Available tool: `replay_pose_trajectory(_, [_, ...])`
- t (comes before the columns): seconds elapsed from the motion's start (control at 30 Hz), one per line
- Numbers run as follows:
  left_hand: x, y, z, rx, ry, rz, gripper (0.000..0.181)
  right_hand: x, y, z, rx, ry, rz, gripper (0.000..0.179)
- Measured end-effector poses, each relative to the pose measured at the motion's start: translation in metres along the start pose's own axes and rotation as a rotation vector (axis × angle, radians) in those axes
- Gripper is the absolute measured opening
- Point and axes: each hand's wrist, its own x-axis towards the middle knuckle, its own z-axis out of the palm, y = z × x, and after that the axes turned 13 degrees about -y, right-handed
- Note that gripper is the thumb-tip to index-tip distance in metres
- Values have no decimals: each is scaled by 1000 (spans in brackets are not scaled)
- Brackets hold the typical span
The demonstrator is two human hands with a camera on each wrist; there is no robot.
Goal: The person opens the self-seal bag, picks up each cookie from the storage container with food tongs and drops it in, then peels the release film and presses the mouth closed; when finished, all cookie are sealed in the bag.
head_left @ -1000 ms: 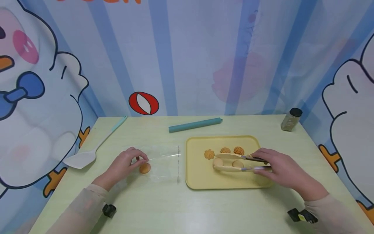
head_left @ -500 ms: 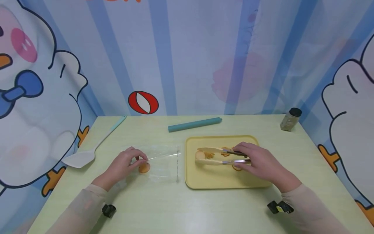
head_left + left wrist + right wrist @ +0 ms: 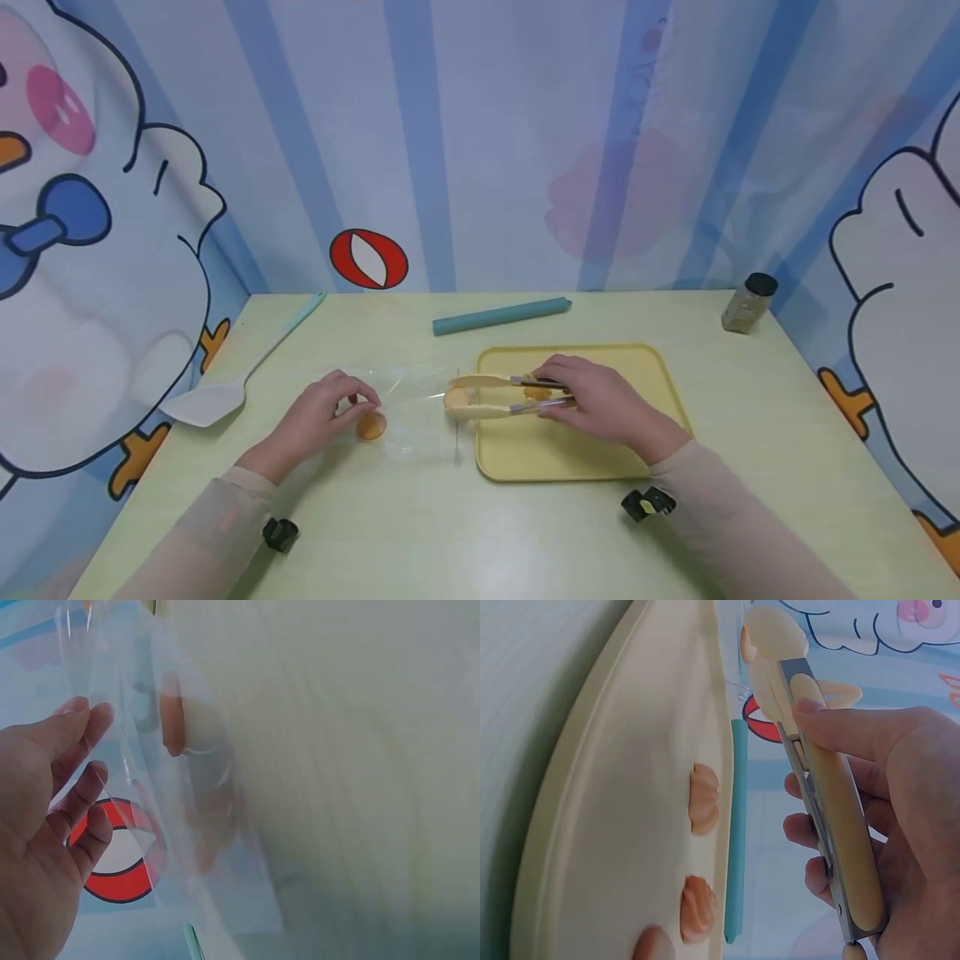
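My left hand (image 3: 325,419) pinches the edge of a clear plastic bag (image 3: 420,437) between thumb and finger. In the head view a round cookie (image 3: 371,427) lies inside the bag near that hand. My right hand (image 3: 600,407) grips a pair of tongs (image 3: 840,825) with cream-coloured tips. Between those tips sits another round cookie (image 3: 456,397), over the bag's right end, beside the yellow tray (image 3: 585,458). Piped cookies (image 3: 703,799) rest on the tray in the right wrist view; the hand and tongs hide most of them from the head view.
A white spatula (image 3: 206,404) with a mint handle lies at the left. A teal rod-shaped roll (image 3: 501,317) lies behind the tray. The black-capped jar (image 3: 748,304) stands at the back right. A printed curtain (image 3: 495,150) closes off the far side.
My right hand has carried the tongs and the held cookie left, from over the tray to the right end of the bag. The left hand has stayed in place on the bag.
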Motion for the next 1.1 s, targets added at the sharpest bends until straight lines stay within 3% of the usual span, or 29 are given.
replay_pose_trajectory(0.23, [-1, 1, -4, 25, 23, 3, 13, 25, -9, 11, 5, -67, -15, 46])
replay_pose_trajectory(0.47, [-1, 3, -5, 26, 23, -7, 14, 49, -22, 21, 5, -87, -57, 44])
replay_pose_trajectory(0.6, [1, 4, -4, 40, 34, 19, 14, 60, -29, 26, 2, -96, -77, 44])
replay_pose_trajectory(1.1, [-1, 4, -4, 56, 51, 68, 13, 83, -48, 38, -18, -72, -157, 44])
